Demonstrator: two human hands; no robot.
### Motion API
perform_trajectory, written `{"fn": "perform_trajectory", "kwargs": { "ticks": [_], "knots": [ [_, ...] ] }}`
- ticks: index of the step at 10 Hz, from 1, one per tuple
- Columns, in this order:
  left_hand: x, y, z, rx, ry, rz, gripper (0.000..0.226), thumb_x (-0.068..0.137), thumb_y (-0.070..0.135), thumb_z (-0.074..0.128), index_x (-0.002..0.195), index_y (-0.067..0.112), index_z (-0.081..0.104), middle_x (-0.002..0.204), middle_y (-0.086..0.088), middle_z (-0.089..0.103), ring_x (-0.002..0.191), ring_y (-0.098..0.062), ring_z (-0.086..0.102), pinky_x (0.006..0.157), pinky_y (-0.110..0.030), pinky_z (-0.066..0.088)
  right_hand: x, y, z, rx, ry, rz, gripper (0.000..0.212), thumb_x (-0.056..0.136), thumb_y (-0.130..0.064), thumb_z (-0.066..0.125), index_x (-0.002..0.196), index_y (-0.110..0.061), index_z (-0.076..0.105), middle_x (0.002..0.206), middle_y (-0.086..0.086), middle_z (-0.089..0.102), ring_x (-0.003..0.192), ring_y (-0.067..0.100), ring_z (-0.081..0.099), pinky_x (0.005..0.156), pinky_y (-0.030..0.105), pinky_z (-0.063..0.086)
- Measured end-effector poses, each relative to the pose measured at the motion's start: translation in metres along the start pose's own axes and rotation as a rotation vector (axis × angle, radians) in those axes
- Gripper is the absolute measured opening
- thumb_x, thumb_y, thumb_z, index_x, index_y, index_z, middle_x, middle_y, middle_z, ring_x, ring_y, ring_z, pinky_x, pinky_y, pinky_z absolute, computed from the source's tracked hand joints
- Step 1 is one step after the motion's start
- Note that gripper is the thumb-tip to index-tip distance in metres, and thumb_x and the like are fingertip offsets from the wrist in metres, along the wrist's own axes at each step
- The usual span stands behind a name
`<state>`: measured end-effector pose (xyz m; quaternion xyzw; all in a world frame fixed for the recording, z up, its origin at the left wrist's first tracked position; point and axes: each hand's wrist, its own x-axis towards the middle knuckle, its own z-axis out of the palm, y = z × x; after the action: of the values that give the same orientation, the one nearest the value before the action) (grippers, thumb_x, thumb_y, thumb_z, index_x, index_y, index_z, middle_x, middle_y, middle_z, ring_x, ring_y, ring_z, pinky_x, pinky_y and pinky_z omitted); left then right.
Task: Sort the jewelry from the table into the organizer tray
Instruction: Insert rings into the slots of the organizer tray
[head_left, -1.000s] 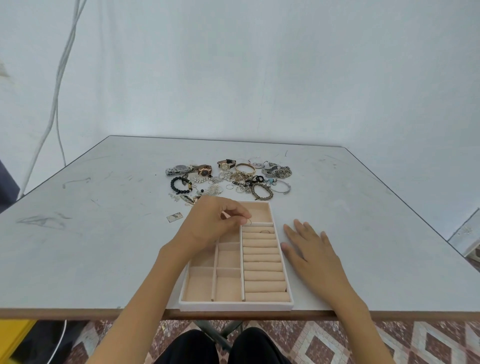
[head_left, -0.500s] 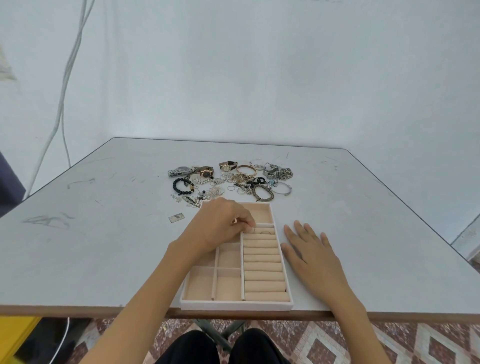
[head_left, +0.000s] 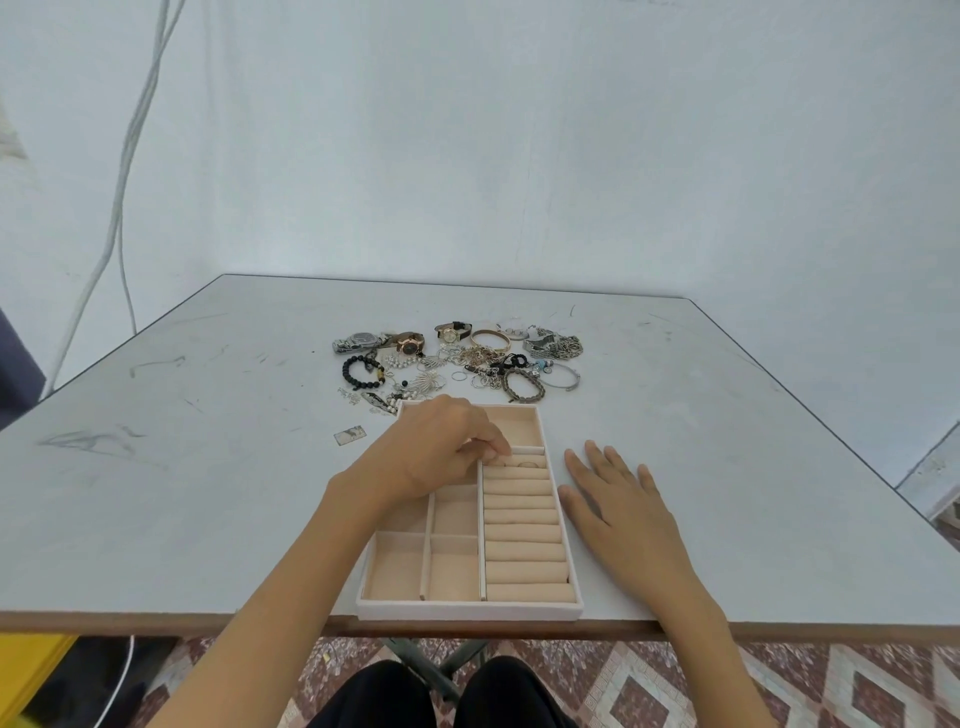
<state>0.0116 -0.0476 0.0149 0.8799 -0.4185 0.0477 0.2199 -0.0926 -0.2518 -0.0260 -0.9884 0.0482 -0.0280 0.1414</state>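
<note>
Your left hand (head_left: 441, 452): grip curled narrow, fingertips at the organizer tray (head_left: 467, 610)'s far ring rolls; contents cannot be told. Your right hand (head_left: 618, 499): flat on tabletop (head_left: 208, 493) beside tray. jewelry (head_left: 467, 358): heaped beyond tray.

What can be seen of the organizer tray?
The organizer tray is a shallow rectangular box, beige and velvety inside, paler rim, flat at the table's near edge. Left: open square compartments; right: padded ring rolls holding one ring; far end: a wider compartment. Fingertips of the left hand touch the farthest rolls.
</note>
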Motion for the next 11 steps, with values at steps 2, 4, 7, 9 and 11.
{"fn": "perform_trajectory", "kwargs": {
  "ticks": [2,4,7,9,11],
  "knots": [
    [0.006,0.002,-0.001,-0.044,0.011,-0.075,0.022,0.088,0.018,0.064,0.108,0.024,0.071,0.09,0.009,0.074,0.078,0.002,0.058,0.082,-0.027,0.049,-0.001,0.0,0.0,-0.002,-0.002,0.003,0.053,0.102,-0.047,0.021,0.152,-0.031,0.014,0.161,-0.008,0.002,0.148,0.009,-0.003,0.119,0.034,-0.005],
    [0.011,0.003,0.0,-0.057,0.007,-0.098,0.022,0.083,0.014,0.07,0.104,0.021,0.071,0.083,0.009,0.074,0.08,0.002,0.06,0.08,-0.025,0.049,-0.001,-0.001,-0.001,0.012,0.0,0.004,0.053,0.101,-0.047,0.021,0.152,-0.032,0.014,0.161,-0.008,0.002,0.148,0.009,-0.004,0.119,0.034,-0.006],
    [0.01,0.001,0.004,-0.061,0.053,-0.078,0.019,0.081,0.011,0.071,0.098,0.019,0.073,0.078,0.009,0.074,0.078,0.003,0.061,0.082,-0.025,0.05,-0.001,-0.001,-0.002,0.002,-0.007,0.006,0.053,0.102,-0.046,0.021,0.152,-0.031,0.014,0.161,-0.008,0.002,0.148,0.009,-0.004,0.119,0.034,-0.006],
    [0.008,-0.006,0.01,-0.115,0.082,-0.089,0.02,0.081,0.015,0.07,0.098,0.025,0.072,0.071,0.019,0.069,0.074,0.014,0.058,0.08,-0.029,0.051,-0.002,-0.003,-0.003,0.01,-0.006,0.01,0.053,0.101,-0.047,0.023,0.151,-0.032,0.017,0.161,-0.009,0.005,0.147,0.009,-0.001,0.119,0.034,-0.004],
    [0.003,-0.021,-0.005,-0.463,0.318,-0.226,0.015,0.086,0.007,0.066,0.092,0.019,0.073,0.085,0.007,0.072,0.082,0.002,0.064,0.077,-0.01,0.048,0.015,-0.005,-0.033,0.148,0.038,0.079,0.035,0.094,-0.041,0.05,0.126,-0.032,0.058,0.137,-0.01,0.053,0.128,0.011,0.044,0.098,0.027,0.034]
  ]
}}
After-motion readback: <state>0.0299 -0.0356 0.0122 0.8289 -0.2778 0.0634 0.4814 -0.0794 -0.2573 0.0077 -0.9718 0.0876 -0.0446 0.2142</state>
